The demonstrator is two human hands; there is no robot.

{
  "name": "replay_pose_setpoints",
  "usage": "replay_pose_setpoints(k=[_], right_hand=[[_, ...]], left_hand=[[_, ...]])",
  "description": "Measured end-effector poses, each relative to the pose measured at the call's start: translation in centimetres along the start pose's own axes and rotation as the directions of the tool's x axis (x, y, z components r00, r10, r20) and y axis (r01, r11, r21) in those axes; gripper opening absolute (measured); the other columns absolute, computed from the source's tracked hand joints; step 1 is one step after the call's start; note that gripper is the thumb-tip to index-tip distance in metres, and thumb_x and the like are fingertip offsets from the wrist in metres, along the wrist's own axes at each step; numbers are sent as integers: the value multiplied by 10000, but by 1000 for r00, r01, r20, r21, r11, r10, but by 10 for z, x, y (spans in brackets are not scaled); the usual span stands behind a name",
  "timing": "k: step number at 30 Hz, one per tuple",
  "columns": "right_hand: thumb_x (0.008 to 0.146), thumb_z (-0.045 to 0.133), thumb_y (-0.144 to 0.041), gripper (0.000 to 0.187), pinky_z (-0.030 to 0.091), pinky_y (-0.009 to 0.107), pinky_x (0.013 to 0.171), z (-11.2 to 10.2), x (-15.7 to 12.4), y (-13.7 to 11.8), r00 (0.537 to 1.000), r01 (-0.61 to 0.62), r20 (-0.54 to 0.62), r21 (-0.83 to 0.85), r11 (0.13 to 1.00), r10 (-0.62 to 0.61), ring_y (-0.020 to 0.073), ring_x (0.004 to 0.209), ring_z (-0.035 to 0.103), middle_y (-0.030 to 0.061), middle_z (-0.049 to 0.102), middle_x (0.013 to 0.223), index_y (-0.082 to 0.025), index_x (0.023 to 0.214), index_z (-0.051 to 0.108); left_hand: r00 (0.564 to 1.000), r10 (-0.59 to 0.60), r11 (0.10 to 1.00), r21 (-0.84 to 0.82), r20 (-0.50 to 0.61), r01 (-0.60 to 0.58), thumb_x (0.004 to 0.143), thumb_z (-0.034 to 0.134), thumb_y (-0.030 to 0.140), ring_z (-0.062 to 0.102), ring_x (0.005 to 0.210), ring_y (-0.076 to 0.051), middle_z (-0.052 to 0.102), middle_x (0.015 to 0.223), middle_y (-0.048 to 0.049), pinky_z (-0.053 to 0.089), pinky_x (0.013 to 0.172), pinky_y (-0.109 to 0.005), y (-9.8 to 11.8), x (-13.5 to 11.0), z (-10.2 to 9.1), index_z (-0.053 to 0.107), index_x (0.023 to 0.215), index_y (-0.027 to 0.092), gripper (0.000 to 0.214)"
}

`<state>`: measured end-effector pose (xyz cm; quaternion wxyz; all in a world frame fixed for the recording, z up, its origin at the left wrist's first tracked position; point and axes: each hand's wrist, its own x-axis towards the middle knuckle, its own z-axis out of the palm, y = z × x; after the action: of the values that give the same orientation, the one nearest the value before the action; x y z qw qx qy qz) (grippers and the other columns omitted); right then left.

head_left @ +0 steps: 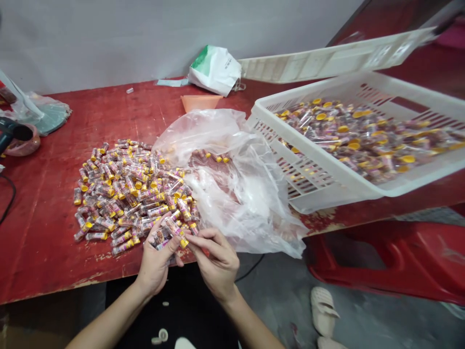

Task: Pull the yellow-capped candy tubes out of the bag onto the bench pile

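Note:
My left hand (157,261) is closed around a few small clear tubes with yellow caps and printed labels. One tube (173,229) sticks up between thumb and fingers, its yellow end turned toward my right hand (218,261). The right fingertips pinch together at that yellow end; whether they grip the cap itself is hard to see. Just beyond both hands a large heap of the same tubes (127,189) lies loose on the red table (47,232). A crumpled clear plastic bag (250,194) with some tubes inside lies right of the heap.
At the right, a white plastic crate (337,186) holds many yellow-capped tubes. Behind it lies a long white tray (334,60). A white and green bag (216,70) and an orange container (199,102) are at the back. A red stool (399,261) stands below, right.

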<state>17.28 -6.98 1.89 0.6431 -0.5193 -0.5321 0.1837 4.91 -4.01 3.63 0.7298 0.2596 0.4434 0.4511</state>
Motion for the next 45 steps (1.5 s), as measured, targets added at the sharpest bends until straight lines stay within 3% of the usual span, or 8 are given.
replay_pose_setpoints(k=[10,17,23,28,32,38,42,45], right_hand=[[813,690,-5,377,529,236,628,6,4,14,999,-3,-39,-1,1000,3,118,712,617,3,602,798,-306,1018,785],[886,628,-127,191,534,269,671,15,16,51,996,-89,-12,-128,988,88,146,777,626,30,606,837,-226,964,773],[882,551,-97,281,566,300,762,11,109,112,960,-58,238,-337,940,145,173,871,659,70,689,975,-188,1088,719],[927,619,-226,223,518,453,949,23,212,176,908,-115,261,-597,794,328,232,1075,630,102,656,1154,-131,1126,653],[951,604,-340,332,552,438,895,42,248,202,853,-166,238,-720,674,464,225,1063,639,94,619,1239,-159,1229,590],[929,639,-330,371,554,416,889,64,257,190,781,-193,273,-749,633,562,232,1061,641,124,615,1233,-123,1232,588],[938,623,-346,351,553,422,885,40,251,152,792,-170,347,-664,728,502,226,1049,643,101,620,1225,-143,1223,592],[971,536,-342,267,535,396,872,16,214,110,813,-151,407,-544,825,417,211,998,644,90,672,1140,-156,1128,646]], left_hand=[[999,0,1000,-8,38,0,748,792,255,568,597,-86,661,876,5,499,454,-183,-4,16,-2,518,1361,253,671],[982,-124,986,-131,-145,105,800,742,270,705,888,-200,726,1063,-99,584,650,-262,-3,29,-7,534,1342,209,584],[970,-123,983,-161,-210,89,791,735,185,701,1039,-260,736,1107,-145,588,822,-336,3,36,-24,561,1304,158,542],[969,-105,991,-105,-223,84,743,793,236,696,1063,-269,740,1109,-134,597,788,-315,7,36,-26,588,1245,172,546],[957,-130,991,-52,-258,121,729,808,263,695,1067,-292,739,1109,-140,608,733,-319,7,32,-24,620,1155,174,475],[943,-138,989,-90,-302,115,771,761,230,715,996,-277,746,1068,-142,613,705,-326,13,23,-19,669,1016,140,277],[934,-128,980,-185,-333,68,824,701,155,715,905,-177,748,1070,-71,601,706,-268,19,21,-19,694,1027,172,204],[920,-158,961,-271,-358,60,836,690,134,691,767,-117,752,962,-42,572,649,-211,20,20,-16,705,1021,170,190]])
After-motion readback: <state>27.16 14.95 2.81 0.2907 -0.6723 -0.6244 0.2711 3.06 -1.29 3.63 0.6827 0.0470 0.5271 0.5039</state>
